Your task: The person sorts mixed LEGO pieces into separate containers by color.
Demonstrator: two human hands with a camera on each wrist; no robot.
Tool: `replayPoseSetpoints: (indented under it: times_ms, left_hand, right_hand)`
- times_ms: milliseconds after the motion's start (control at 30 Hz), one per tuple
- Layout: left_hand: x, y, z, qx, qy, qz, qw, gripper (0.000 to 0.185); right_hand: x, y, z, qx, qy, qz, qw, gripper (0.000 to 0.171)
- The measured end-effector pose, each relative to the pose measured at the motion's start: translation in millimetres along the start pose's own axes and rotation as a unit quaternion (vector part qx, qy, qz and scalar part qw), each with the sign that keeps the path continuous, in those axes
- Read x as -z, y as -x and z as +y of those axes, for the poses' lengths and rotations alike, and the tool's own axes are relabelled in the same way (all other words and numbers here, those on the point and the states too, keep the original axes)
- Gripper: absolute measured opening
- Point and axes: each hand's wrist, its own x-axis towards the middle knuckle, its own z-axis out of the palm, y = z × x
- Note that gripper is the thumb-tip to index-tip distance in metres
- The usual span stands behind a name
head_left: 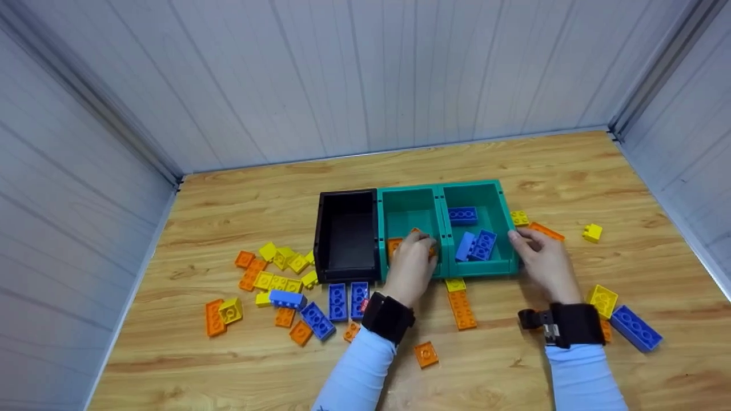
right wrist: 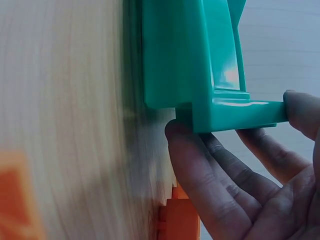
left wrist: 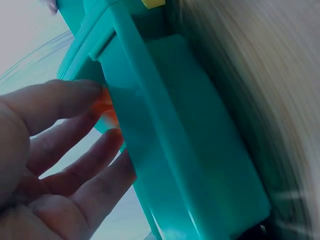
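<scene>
"Why is your right grip [head_left: 545, 264] over there?"

"Its thumb and fingers clasp the rim of the right green bin [head_left: 485, 268], probably to keep it from sliding on the desk [head_left: 257, 200]."

"And your left grip [head_left: 410, 268]?"

"Inside the middle green bin [head_left: 411, 220], with my fingers at an orange brick [left wrist: 106, 104]. I can't tell whether I'm pinching it or letting it go."

"Why do the blue bricks [head_left: 484, 245] sit apart?"

"Three lie in the right green bin, next to the one showing orange; I'd judge colour decides the place."
</scene>
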Motion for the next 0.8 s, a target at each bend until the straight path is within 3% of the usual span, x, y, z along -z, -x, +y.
replayPoseSetpoints:
  times_ms: [200,367,500,567,667,800]
  left_hand:
    - [13.3,7.1,-5.2,-0.003,0.051,0.002,0.9987,0.022]
    - [33.1,13.3,-9.5,-0.013,0.139,0.027,0.9899,0.017]
    - [47.2,20.1,-10.3,-0.023,0.162,0.040,0.9857,0.014]
    - [51.2,25.4,-10.0,-0.036,0.150,0.024,0.9877,0.015]
    - [54.0,35.0,-8.3,-0.077,0.118,-0.033,0.9896,0.017]
    - [52.8,49.7,-5.7,-0.146,0.073,-0.128,0.9783,0.021]
  right_hand:
    - [-2,-1,-3,0.003,0.006,-0.004,1.000,0.073]
    - [-2,-1,-4,-0.004,0.012,-0.002,1.000,0.075]
    - [-1,-2,-4,-0.012,0.009,-0.006,1.000,0.075]
    - [0,-2,-3,-0.017,0.005,-0.008,1.000,0.076]
    - [1,-1,-3,-0.020,0.003,-0.009,1.000,0.077]
    - [1,-1,-3,-0.013,0.006,-0.007,1.000,0.078]
